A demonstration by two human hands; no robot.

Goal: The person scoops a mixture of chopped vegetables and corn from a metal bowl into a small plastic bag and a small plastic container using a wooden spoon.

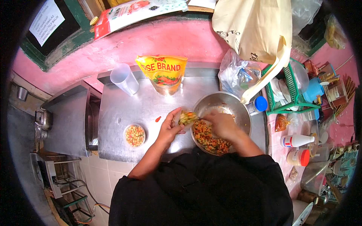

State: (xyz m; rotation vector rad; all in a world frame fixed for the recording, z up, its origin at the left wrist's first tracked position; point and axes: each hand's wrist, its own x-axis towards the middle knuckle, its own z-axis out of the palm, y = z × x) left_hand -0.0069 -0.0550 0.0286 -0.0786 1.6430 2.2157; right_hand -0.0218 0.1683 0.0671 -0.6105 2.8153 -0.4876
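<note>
My left hand (171,126) holds a small clear plastic cup (185,118) partly filled with chopped vegetables, tilted beside the rim of a large steel bowl (240,104). Diced orange and green vegetables (208,135) lie in the near and left part of the bowl. Over the bowl, my right hand (222,124) is blurred, its fingers closed on what looks like a spoon whose end reaches the cup's mouth. A round tub of diced vegetables (135,136) stands on the steel table (113,113) to the left. A red chili piece (158,119) lies between tub and cup.
At the back of the table stand a translucent plastic jug (124,79) and a Rose Brand pouch (164,73). Right of the bowl are a blue-lidded jar (258,105), a hanging cloth bag (254,31) and a green dish rack (294,84). A white bottle (297,140) lies farther right.
</note>
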